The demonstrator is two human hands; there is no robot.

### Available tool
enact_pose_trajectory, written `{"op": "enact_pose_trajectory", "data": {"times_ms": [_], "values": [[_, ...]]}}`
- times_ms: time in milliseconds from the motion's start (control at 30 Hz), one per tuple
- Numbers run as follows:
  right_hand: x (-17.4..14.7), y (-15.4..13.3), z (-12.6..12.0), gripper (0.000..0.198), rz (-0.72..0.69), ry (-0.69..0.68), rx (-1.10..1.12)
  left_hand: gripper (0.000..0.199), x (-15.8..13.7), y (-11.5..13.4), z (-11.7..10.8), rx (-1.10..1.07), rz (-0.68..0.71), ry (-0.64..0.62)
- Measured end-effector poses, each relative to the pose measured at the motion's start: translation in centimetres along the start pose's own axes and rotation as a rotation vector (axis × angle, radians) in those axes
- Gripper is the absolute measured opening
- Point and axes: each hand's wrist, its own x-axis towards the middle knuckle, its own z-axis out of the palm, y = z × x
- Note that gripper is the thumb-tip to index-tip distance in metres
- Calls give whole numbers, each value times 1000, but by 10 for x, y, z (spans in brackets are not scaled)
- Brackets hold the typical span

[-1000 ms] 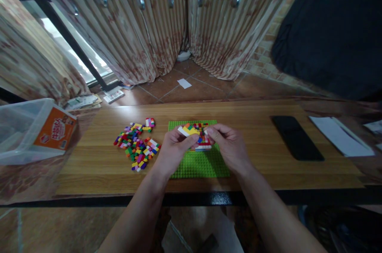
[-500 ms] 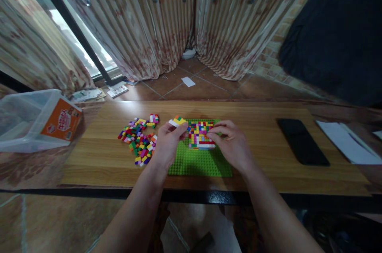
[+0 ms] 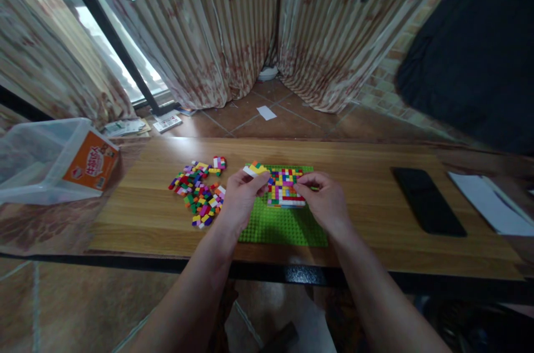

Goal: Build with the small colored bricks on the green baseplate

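Note:
A green studded baseplate lies on the wooden table, and a block of many-coloured toy bricks is built up on its far part. My left hand is closed on several toy bricks, white, yellow and orange among them, just left of the built block. At the block's right side is my right hand, its thumb and forefinger pinched together at the bricks' edge. Whatever lies between those fingertips is too small or hidden to make out.
Loose bricks lie in a pile left of the baseplate. A clear plastic box with an orange label stands at the far left. On the right are a black phone-like slab and white paper sheets. Striped curtains hang behind.
The whole view has shifted slightly, so the scene sits a little further right. Both hands keep nearly the same places at the block, with the left still holding its bricks.

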Motion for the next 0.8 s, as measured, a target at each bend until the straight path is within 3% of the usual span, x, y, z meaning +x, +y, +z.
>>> {"op": "enact_pose_trajectory", "data": {"times_ms": [200, 400, 667, 800], "values": [[2, 4, 4, 13, 90, 0, 57, 27, -3, -2, 2, -5, -21, -19], [-1, 6, 0, 18, 90, -31, 44, 30, -7, 0, 4, -25, -44, -74], [-6, -10, -7, 18, -123, 71, 85, 27, -5, -3, 3, -7, -37, -162], [-10, -22, -6, 19, -179, -18, 104, 28, -6, -6, 3, 62, 2, -259]]}}
